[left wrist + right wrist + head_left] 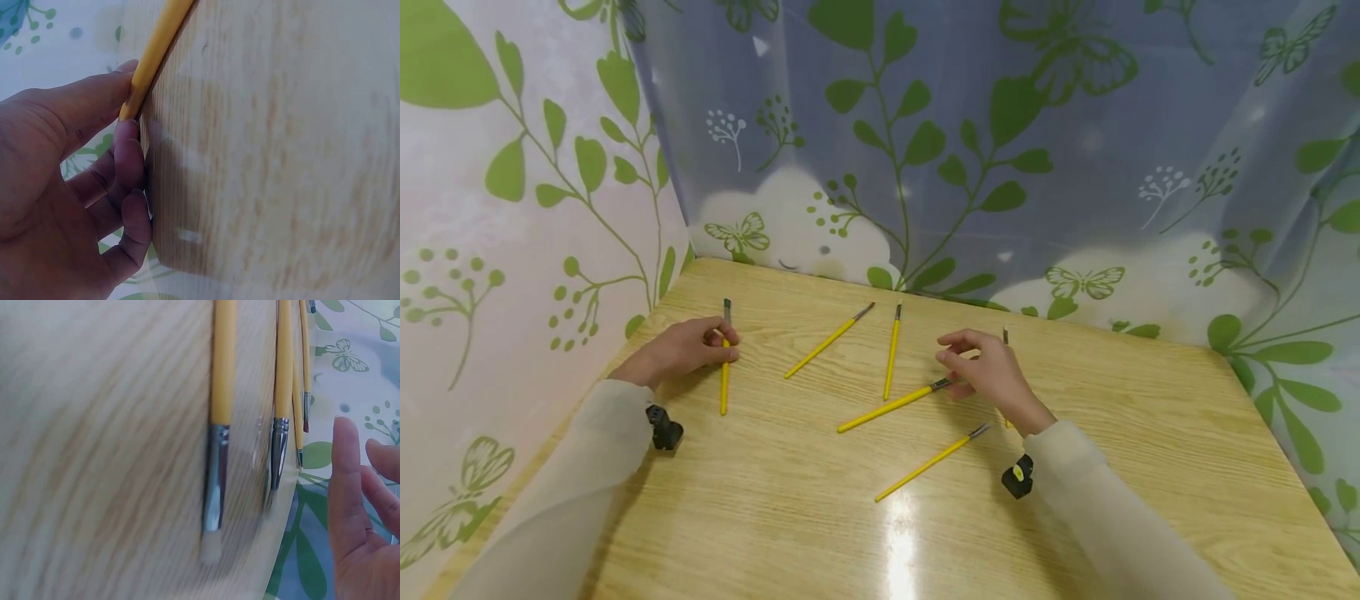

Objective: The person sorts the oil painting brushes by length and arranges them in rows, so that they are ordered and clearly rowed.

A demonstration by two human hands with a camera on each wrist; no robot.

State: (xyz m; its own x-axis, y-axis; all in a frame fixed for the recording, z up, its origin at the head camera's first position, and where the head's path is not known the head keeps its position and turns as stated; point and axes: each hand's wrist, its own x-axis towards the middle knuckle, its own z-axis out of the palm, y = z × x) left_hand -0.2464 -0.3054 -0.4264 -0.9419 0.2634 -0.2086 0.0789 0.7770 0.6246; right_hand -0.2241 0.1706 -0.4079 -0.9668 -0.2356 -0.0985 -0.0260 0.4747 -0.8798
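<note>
At the left of the table, my left hand (694, 345) pinches a yellow-handled paintbrush (725, 387) between thumb and curled fingers. That brush points away from me with its bristles at the far end. The left wrist view shows its yellow handle (159, 47) against the thumb and fingertips. My right hand (992, 373) hovers with loosely bent fingers, holding nothing. Beneath it, a thicker paintbrush (887, 409) lies slanted, its bristle end partly hidden by the fingers. Another paintbrush (1006, 335) is mostly covered by this hand. In the right wrist view, a pale-bristled brush (220, 425) lies nearest.
Two more paintbrushes, one slanted (827, 342) and one nearly upright in view (892, 354), lie between the hands. Nearer to me is a thin paintbrush (928, 466). Leaf-patterned cloth (940, 167) hangs behind and left of the wooden table (760, 508).
</note>
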